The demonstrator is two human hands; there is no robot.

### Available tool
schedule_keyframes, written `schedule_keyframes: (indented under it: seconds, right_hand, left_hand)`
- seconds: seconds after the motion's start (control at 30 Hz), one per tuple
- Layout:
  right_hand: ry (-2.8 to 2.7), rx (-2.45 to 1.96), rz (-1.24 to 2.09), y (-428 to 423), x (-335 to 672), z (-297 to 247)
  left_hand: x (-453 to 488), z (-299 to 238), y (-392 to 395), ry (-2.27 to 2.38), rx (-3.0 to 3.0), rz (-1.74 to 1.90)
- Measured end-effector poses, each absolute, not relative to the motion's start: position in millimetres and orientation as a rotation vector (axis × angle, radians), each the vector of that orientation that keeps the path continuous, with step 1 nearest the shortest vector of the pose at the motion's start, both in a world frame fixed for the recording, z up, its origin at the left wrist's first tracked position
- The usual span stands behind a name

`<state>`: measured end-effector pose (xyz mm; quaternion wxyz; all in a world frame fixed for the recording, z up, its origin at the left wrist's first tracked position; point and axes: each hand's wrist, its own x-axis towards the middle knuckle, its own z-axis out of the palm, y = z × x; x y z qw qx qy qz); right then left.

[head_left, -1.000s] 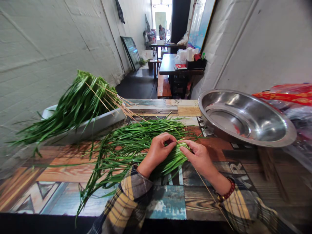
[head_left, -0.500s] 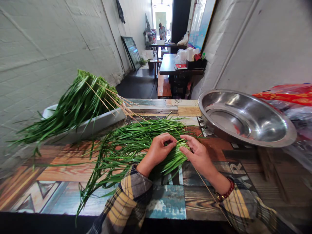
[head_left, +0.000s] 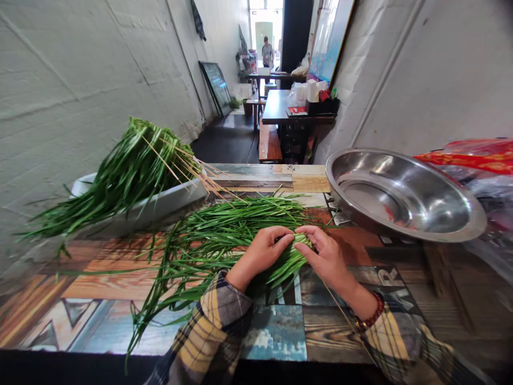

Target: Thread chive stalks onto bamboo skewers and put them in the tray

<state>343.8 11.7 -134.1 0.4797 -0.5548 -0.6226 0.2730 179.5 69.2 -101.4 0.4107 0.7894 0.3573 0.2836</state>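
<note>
Both my hands work at the pale cut ends of a bunch of garlic chives (head_left: 286, 267) just above the table. My left hand (head_left: 264, 248) is closed on the bunch, with thumb and forefinger near the stem ends. From the other side, my right hand (head_left: 326, 256) curls its fingers and thumb round the same ends. A thin bamboo skewer (head_left: 339, 305) runs from beneath my right hand toward my wrist; its upper end is hidden. More loose chives (head_left: 224, 227) lie spread over the table behind and left of my hands.
At left, a white tray (head_left: 176, 198) carries a heap of chives (head_left: 136, 166) with several bamboo skewers (head_left: 196, 174) across it. A steel basin (head_left: 452, 232) stands at right, beside plastic bags (head_left: 481, 155). Farther back are another table (head_left: 276, 101), a bench (head_left: 269, 141) and a person (head_left: 267, 53).
My left fingertips have moved slightly down and right, closer to my right fingers at the stem ends. The person at the back has straightened up.
</note>
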Motion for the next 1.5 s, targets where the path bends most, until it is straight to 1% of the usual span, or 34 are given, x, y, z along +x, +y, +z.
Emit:
schedule_keyframes:
  seconds: [0.23,0.5,0.67,0.87,1.1,1.27,1.33,1.5]
  right_hand:
    - [-1.351,-1.311,0.905,13.4,343.0,-130.9]
    - [-1.37,-1.356,0.761,11.9,338.9,-129.3]
    - [-1.455,-1.41,0.595,10.1,339.4,-129.5]
    - [-1.404,-1.307,0.863,11.2,341.7,-128.0]
    - [-1.445,-1.357,0.708,12.7,340.3,-127.2]
    - [-1.285,-1.351,0.958,14.1,350.2,-129.3]
    - [-1.226,-1.364,1.009,14.3,353.6,-129.3]
    - [-1.422,-1.363,0.822,12.9,350.2,-125.6]
  left_hand:
    - [182.8,-105.4,66.8,0.931,2.005,0.767]
    - [185.0,-107.1,65.5,0.904,2.036,0.777]
    - [184.8,-108.1,66.4,0.892,2.01,0.753]
    - [184.0,-108.5,68.0,0.923,1.986,0.745]
    - [184.2,-108.4,67.8,0.918,1.979,0.721]
    - [181.4,-106.5,71.0,0.923,1.92,0.731]
    - [181.0,-106.2,72.3,0.945,1.892,0.75]
    - [182.6,-106.2,71.4,0.964,1.88,0.754]
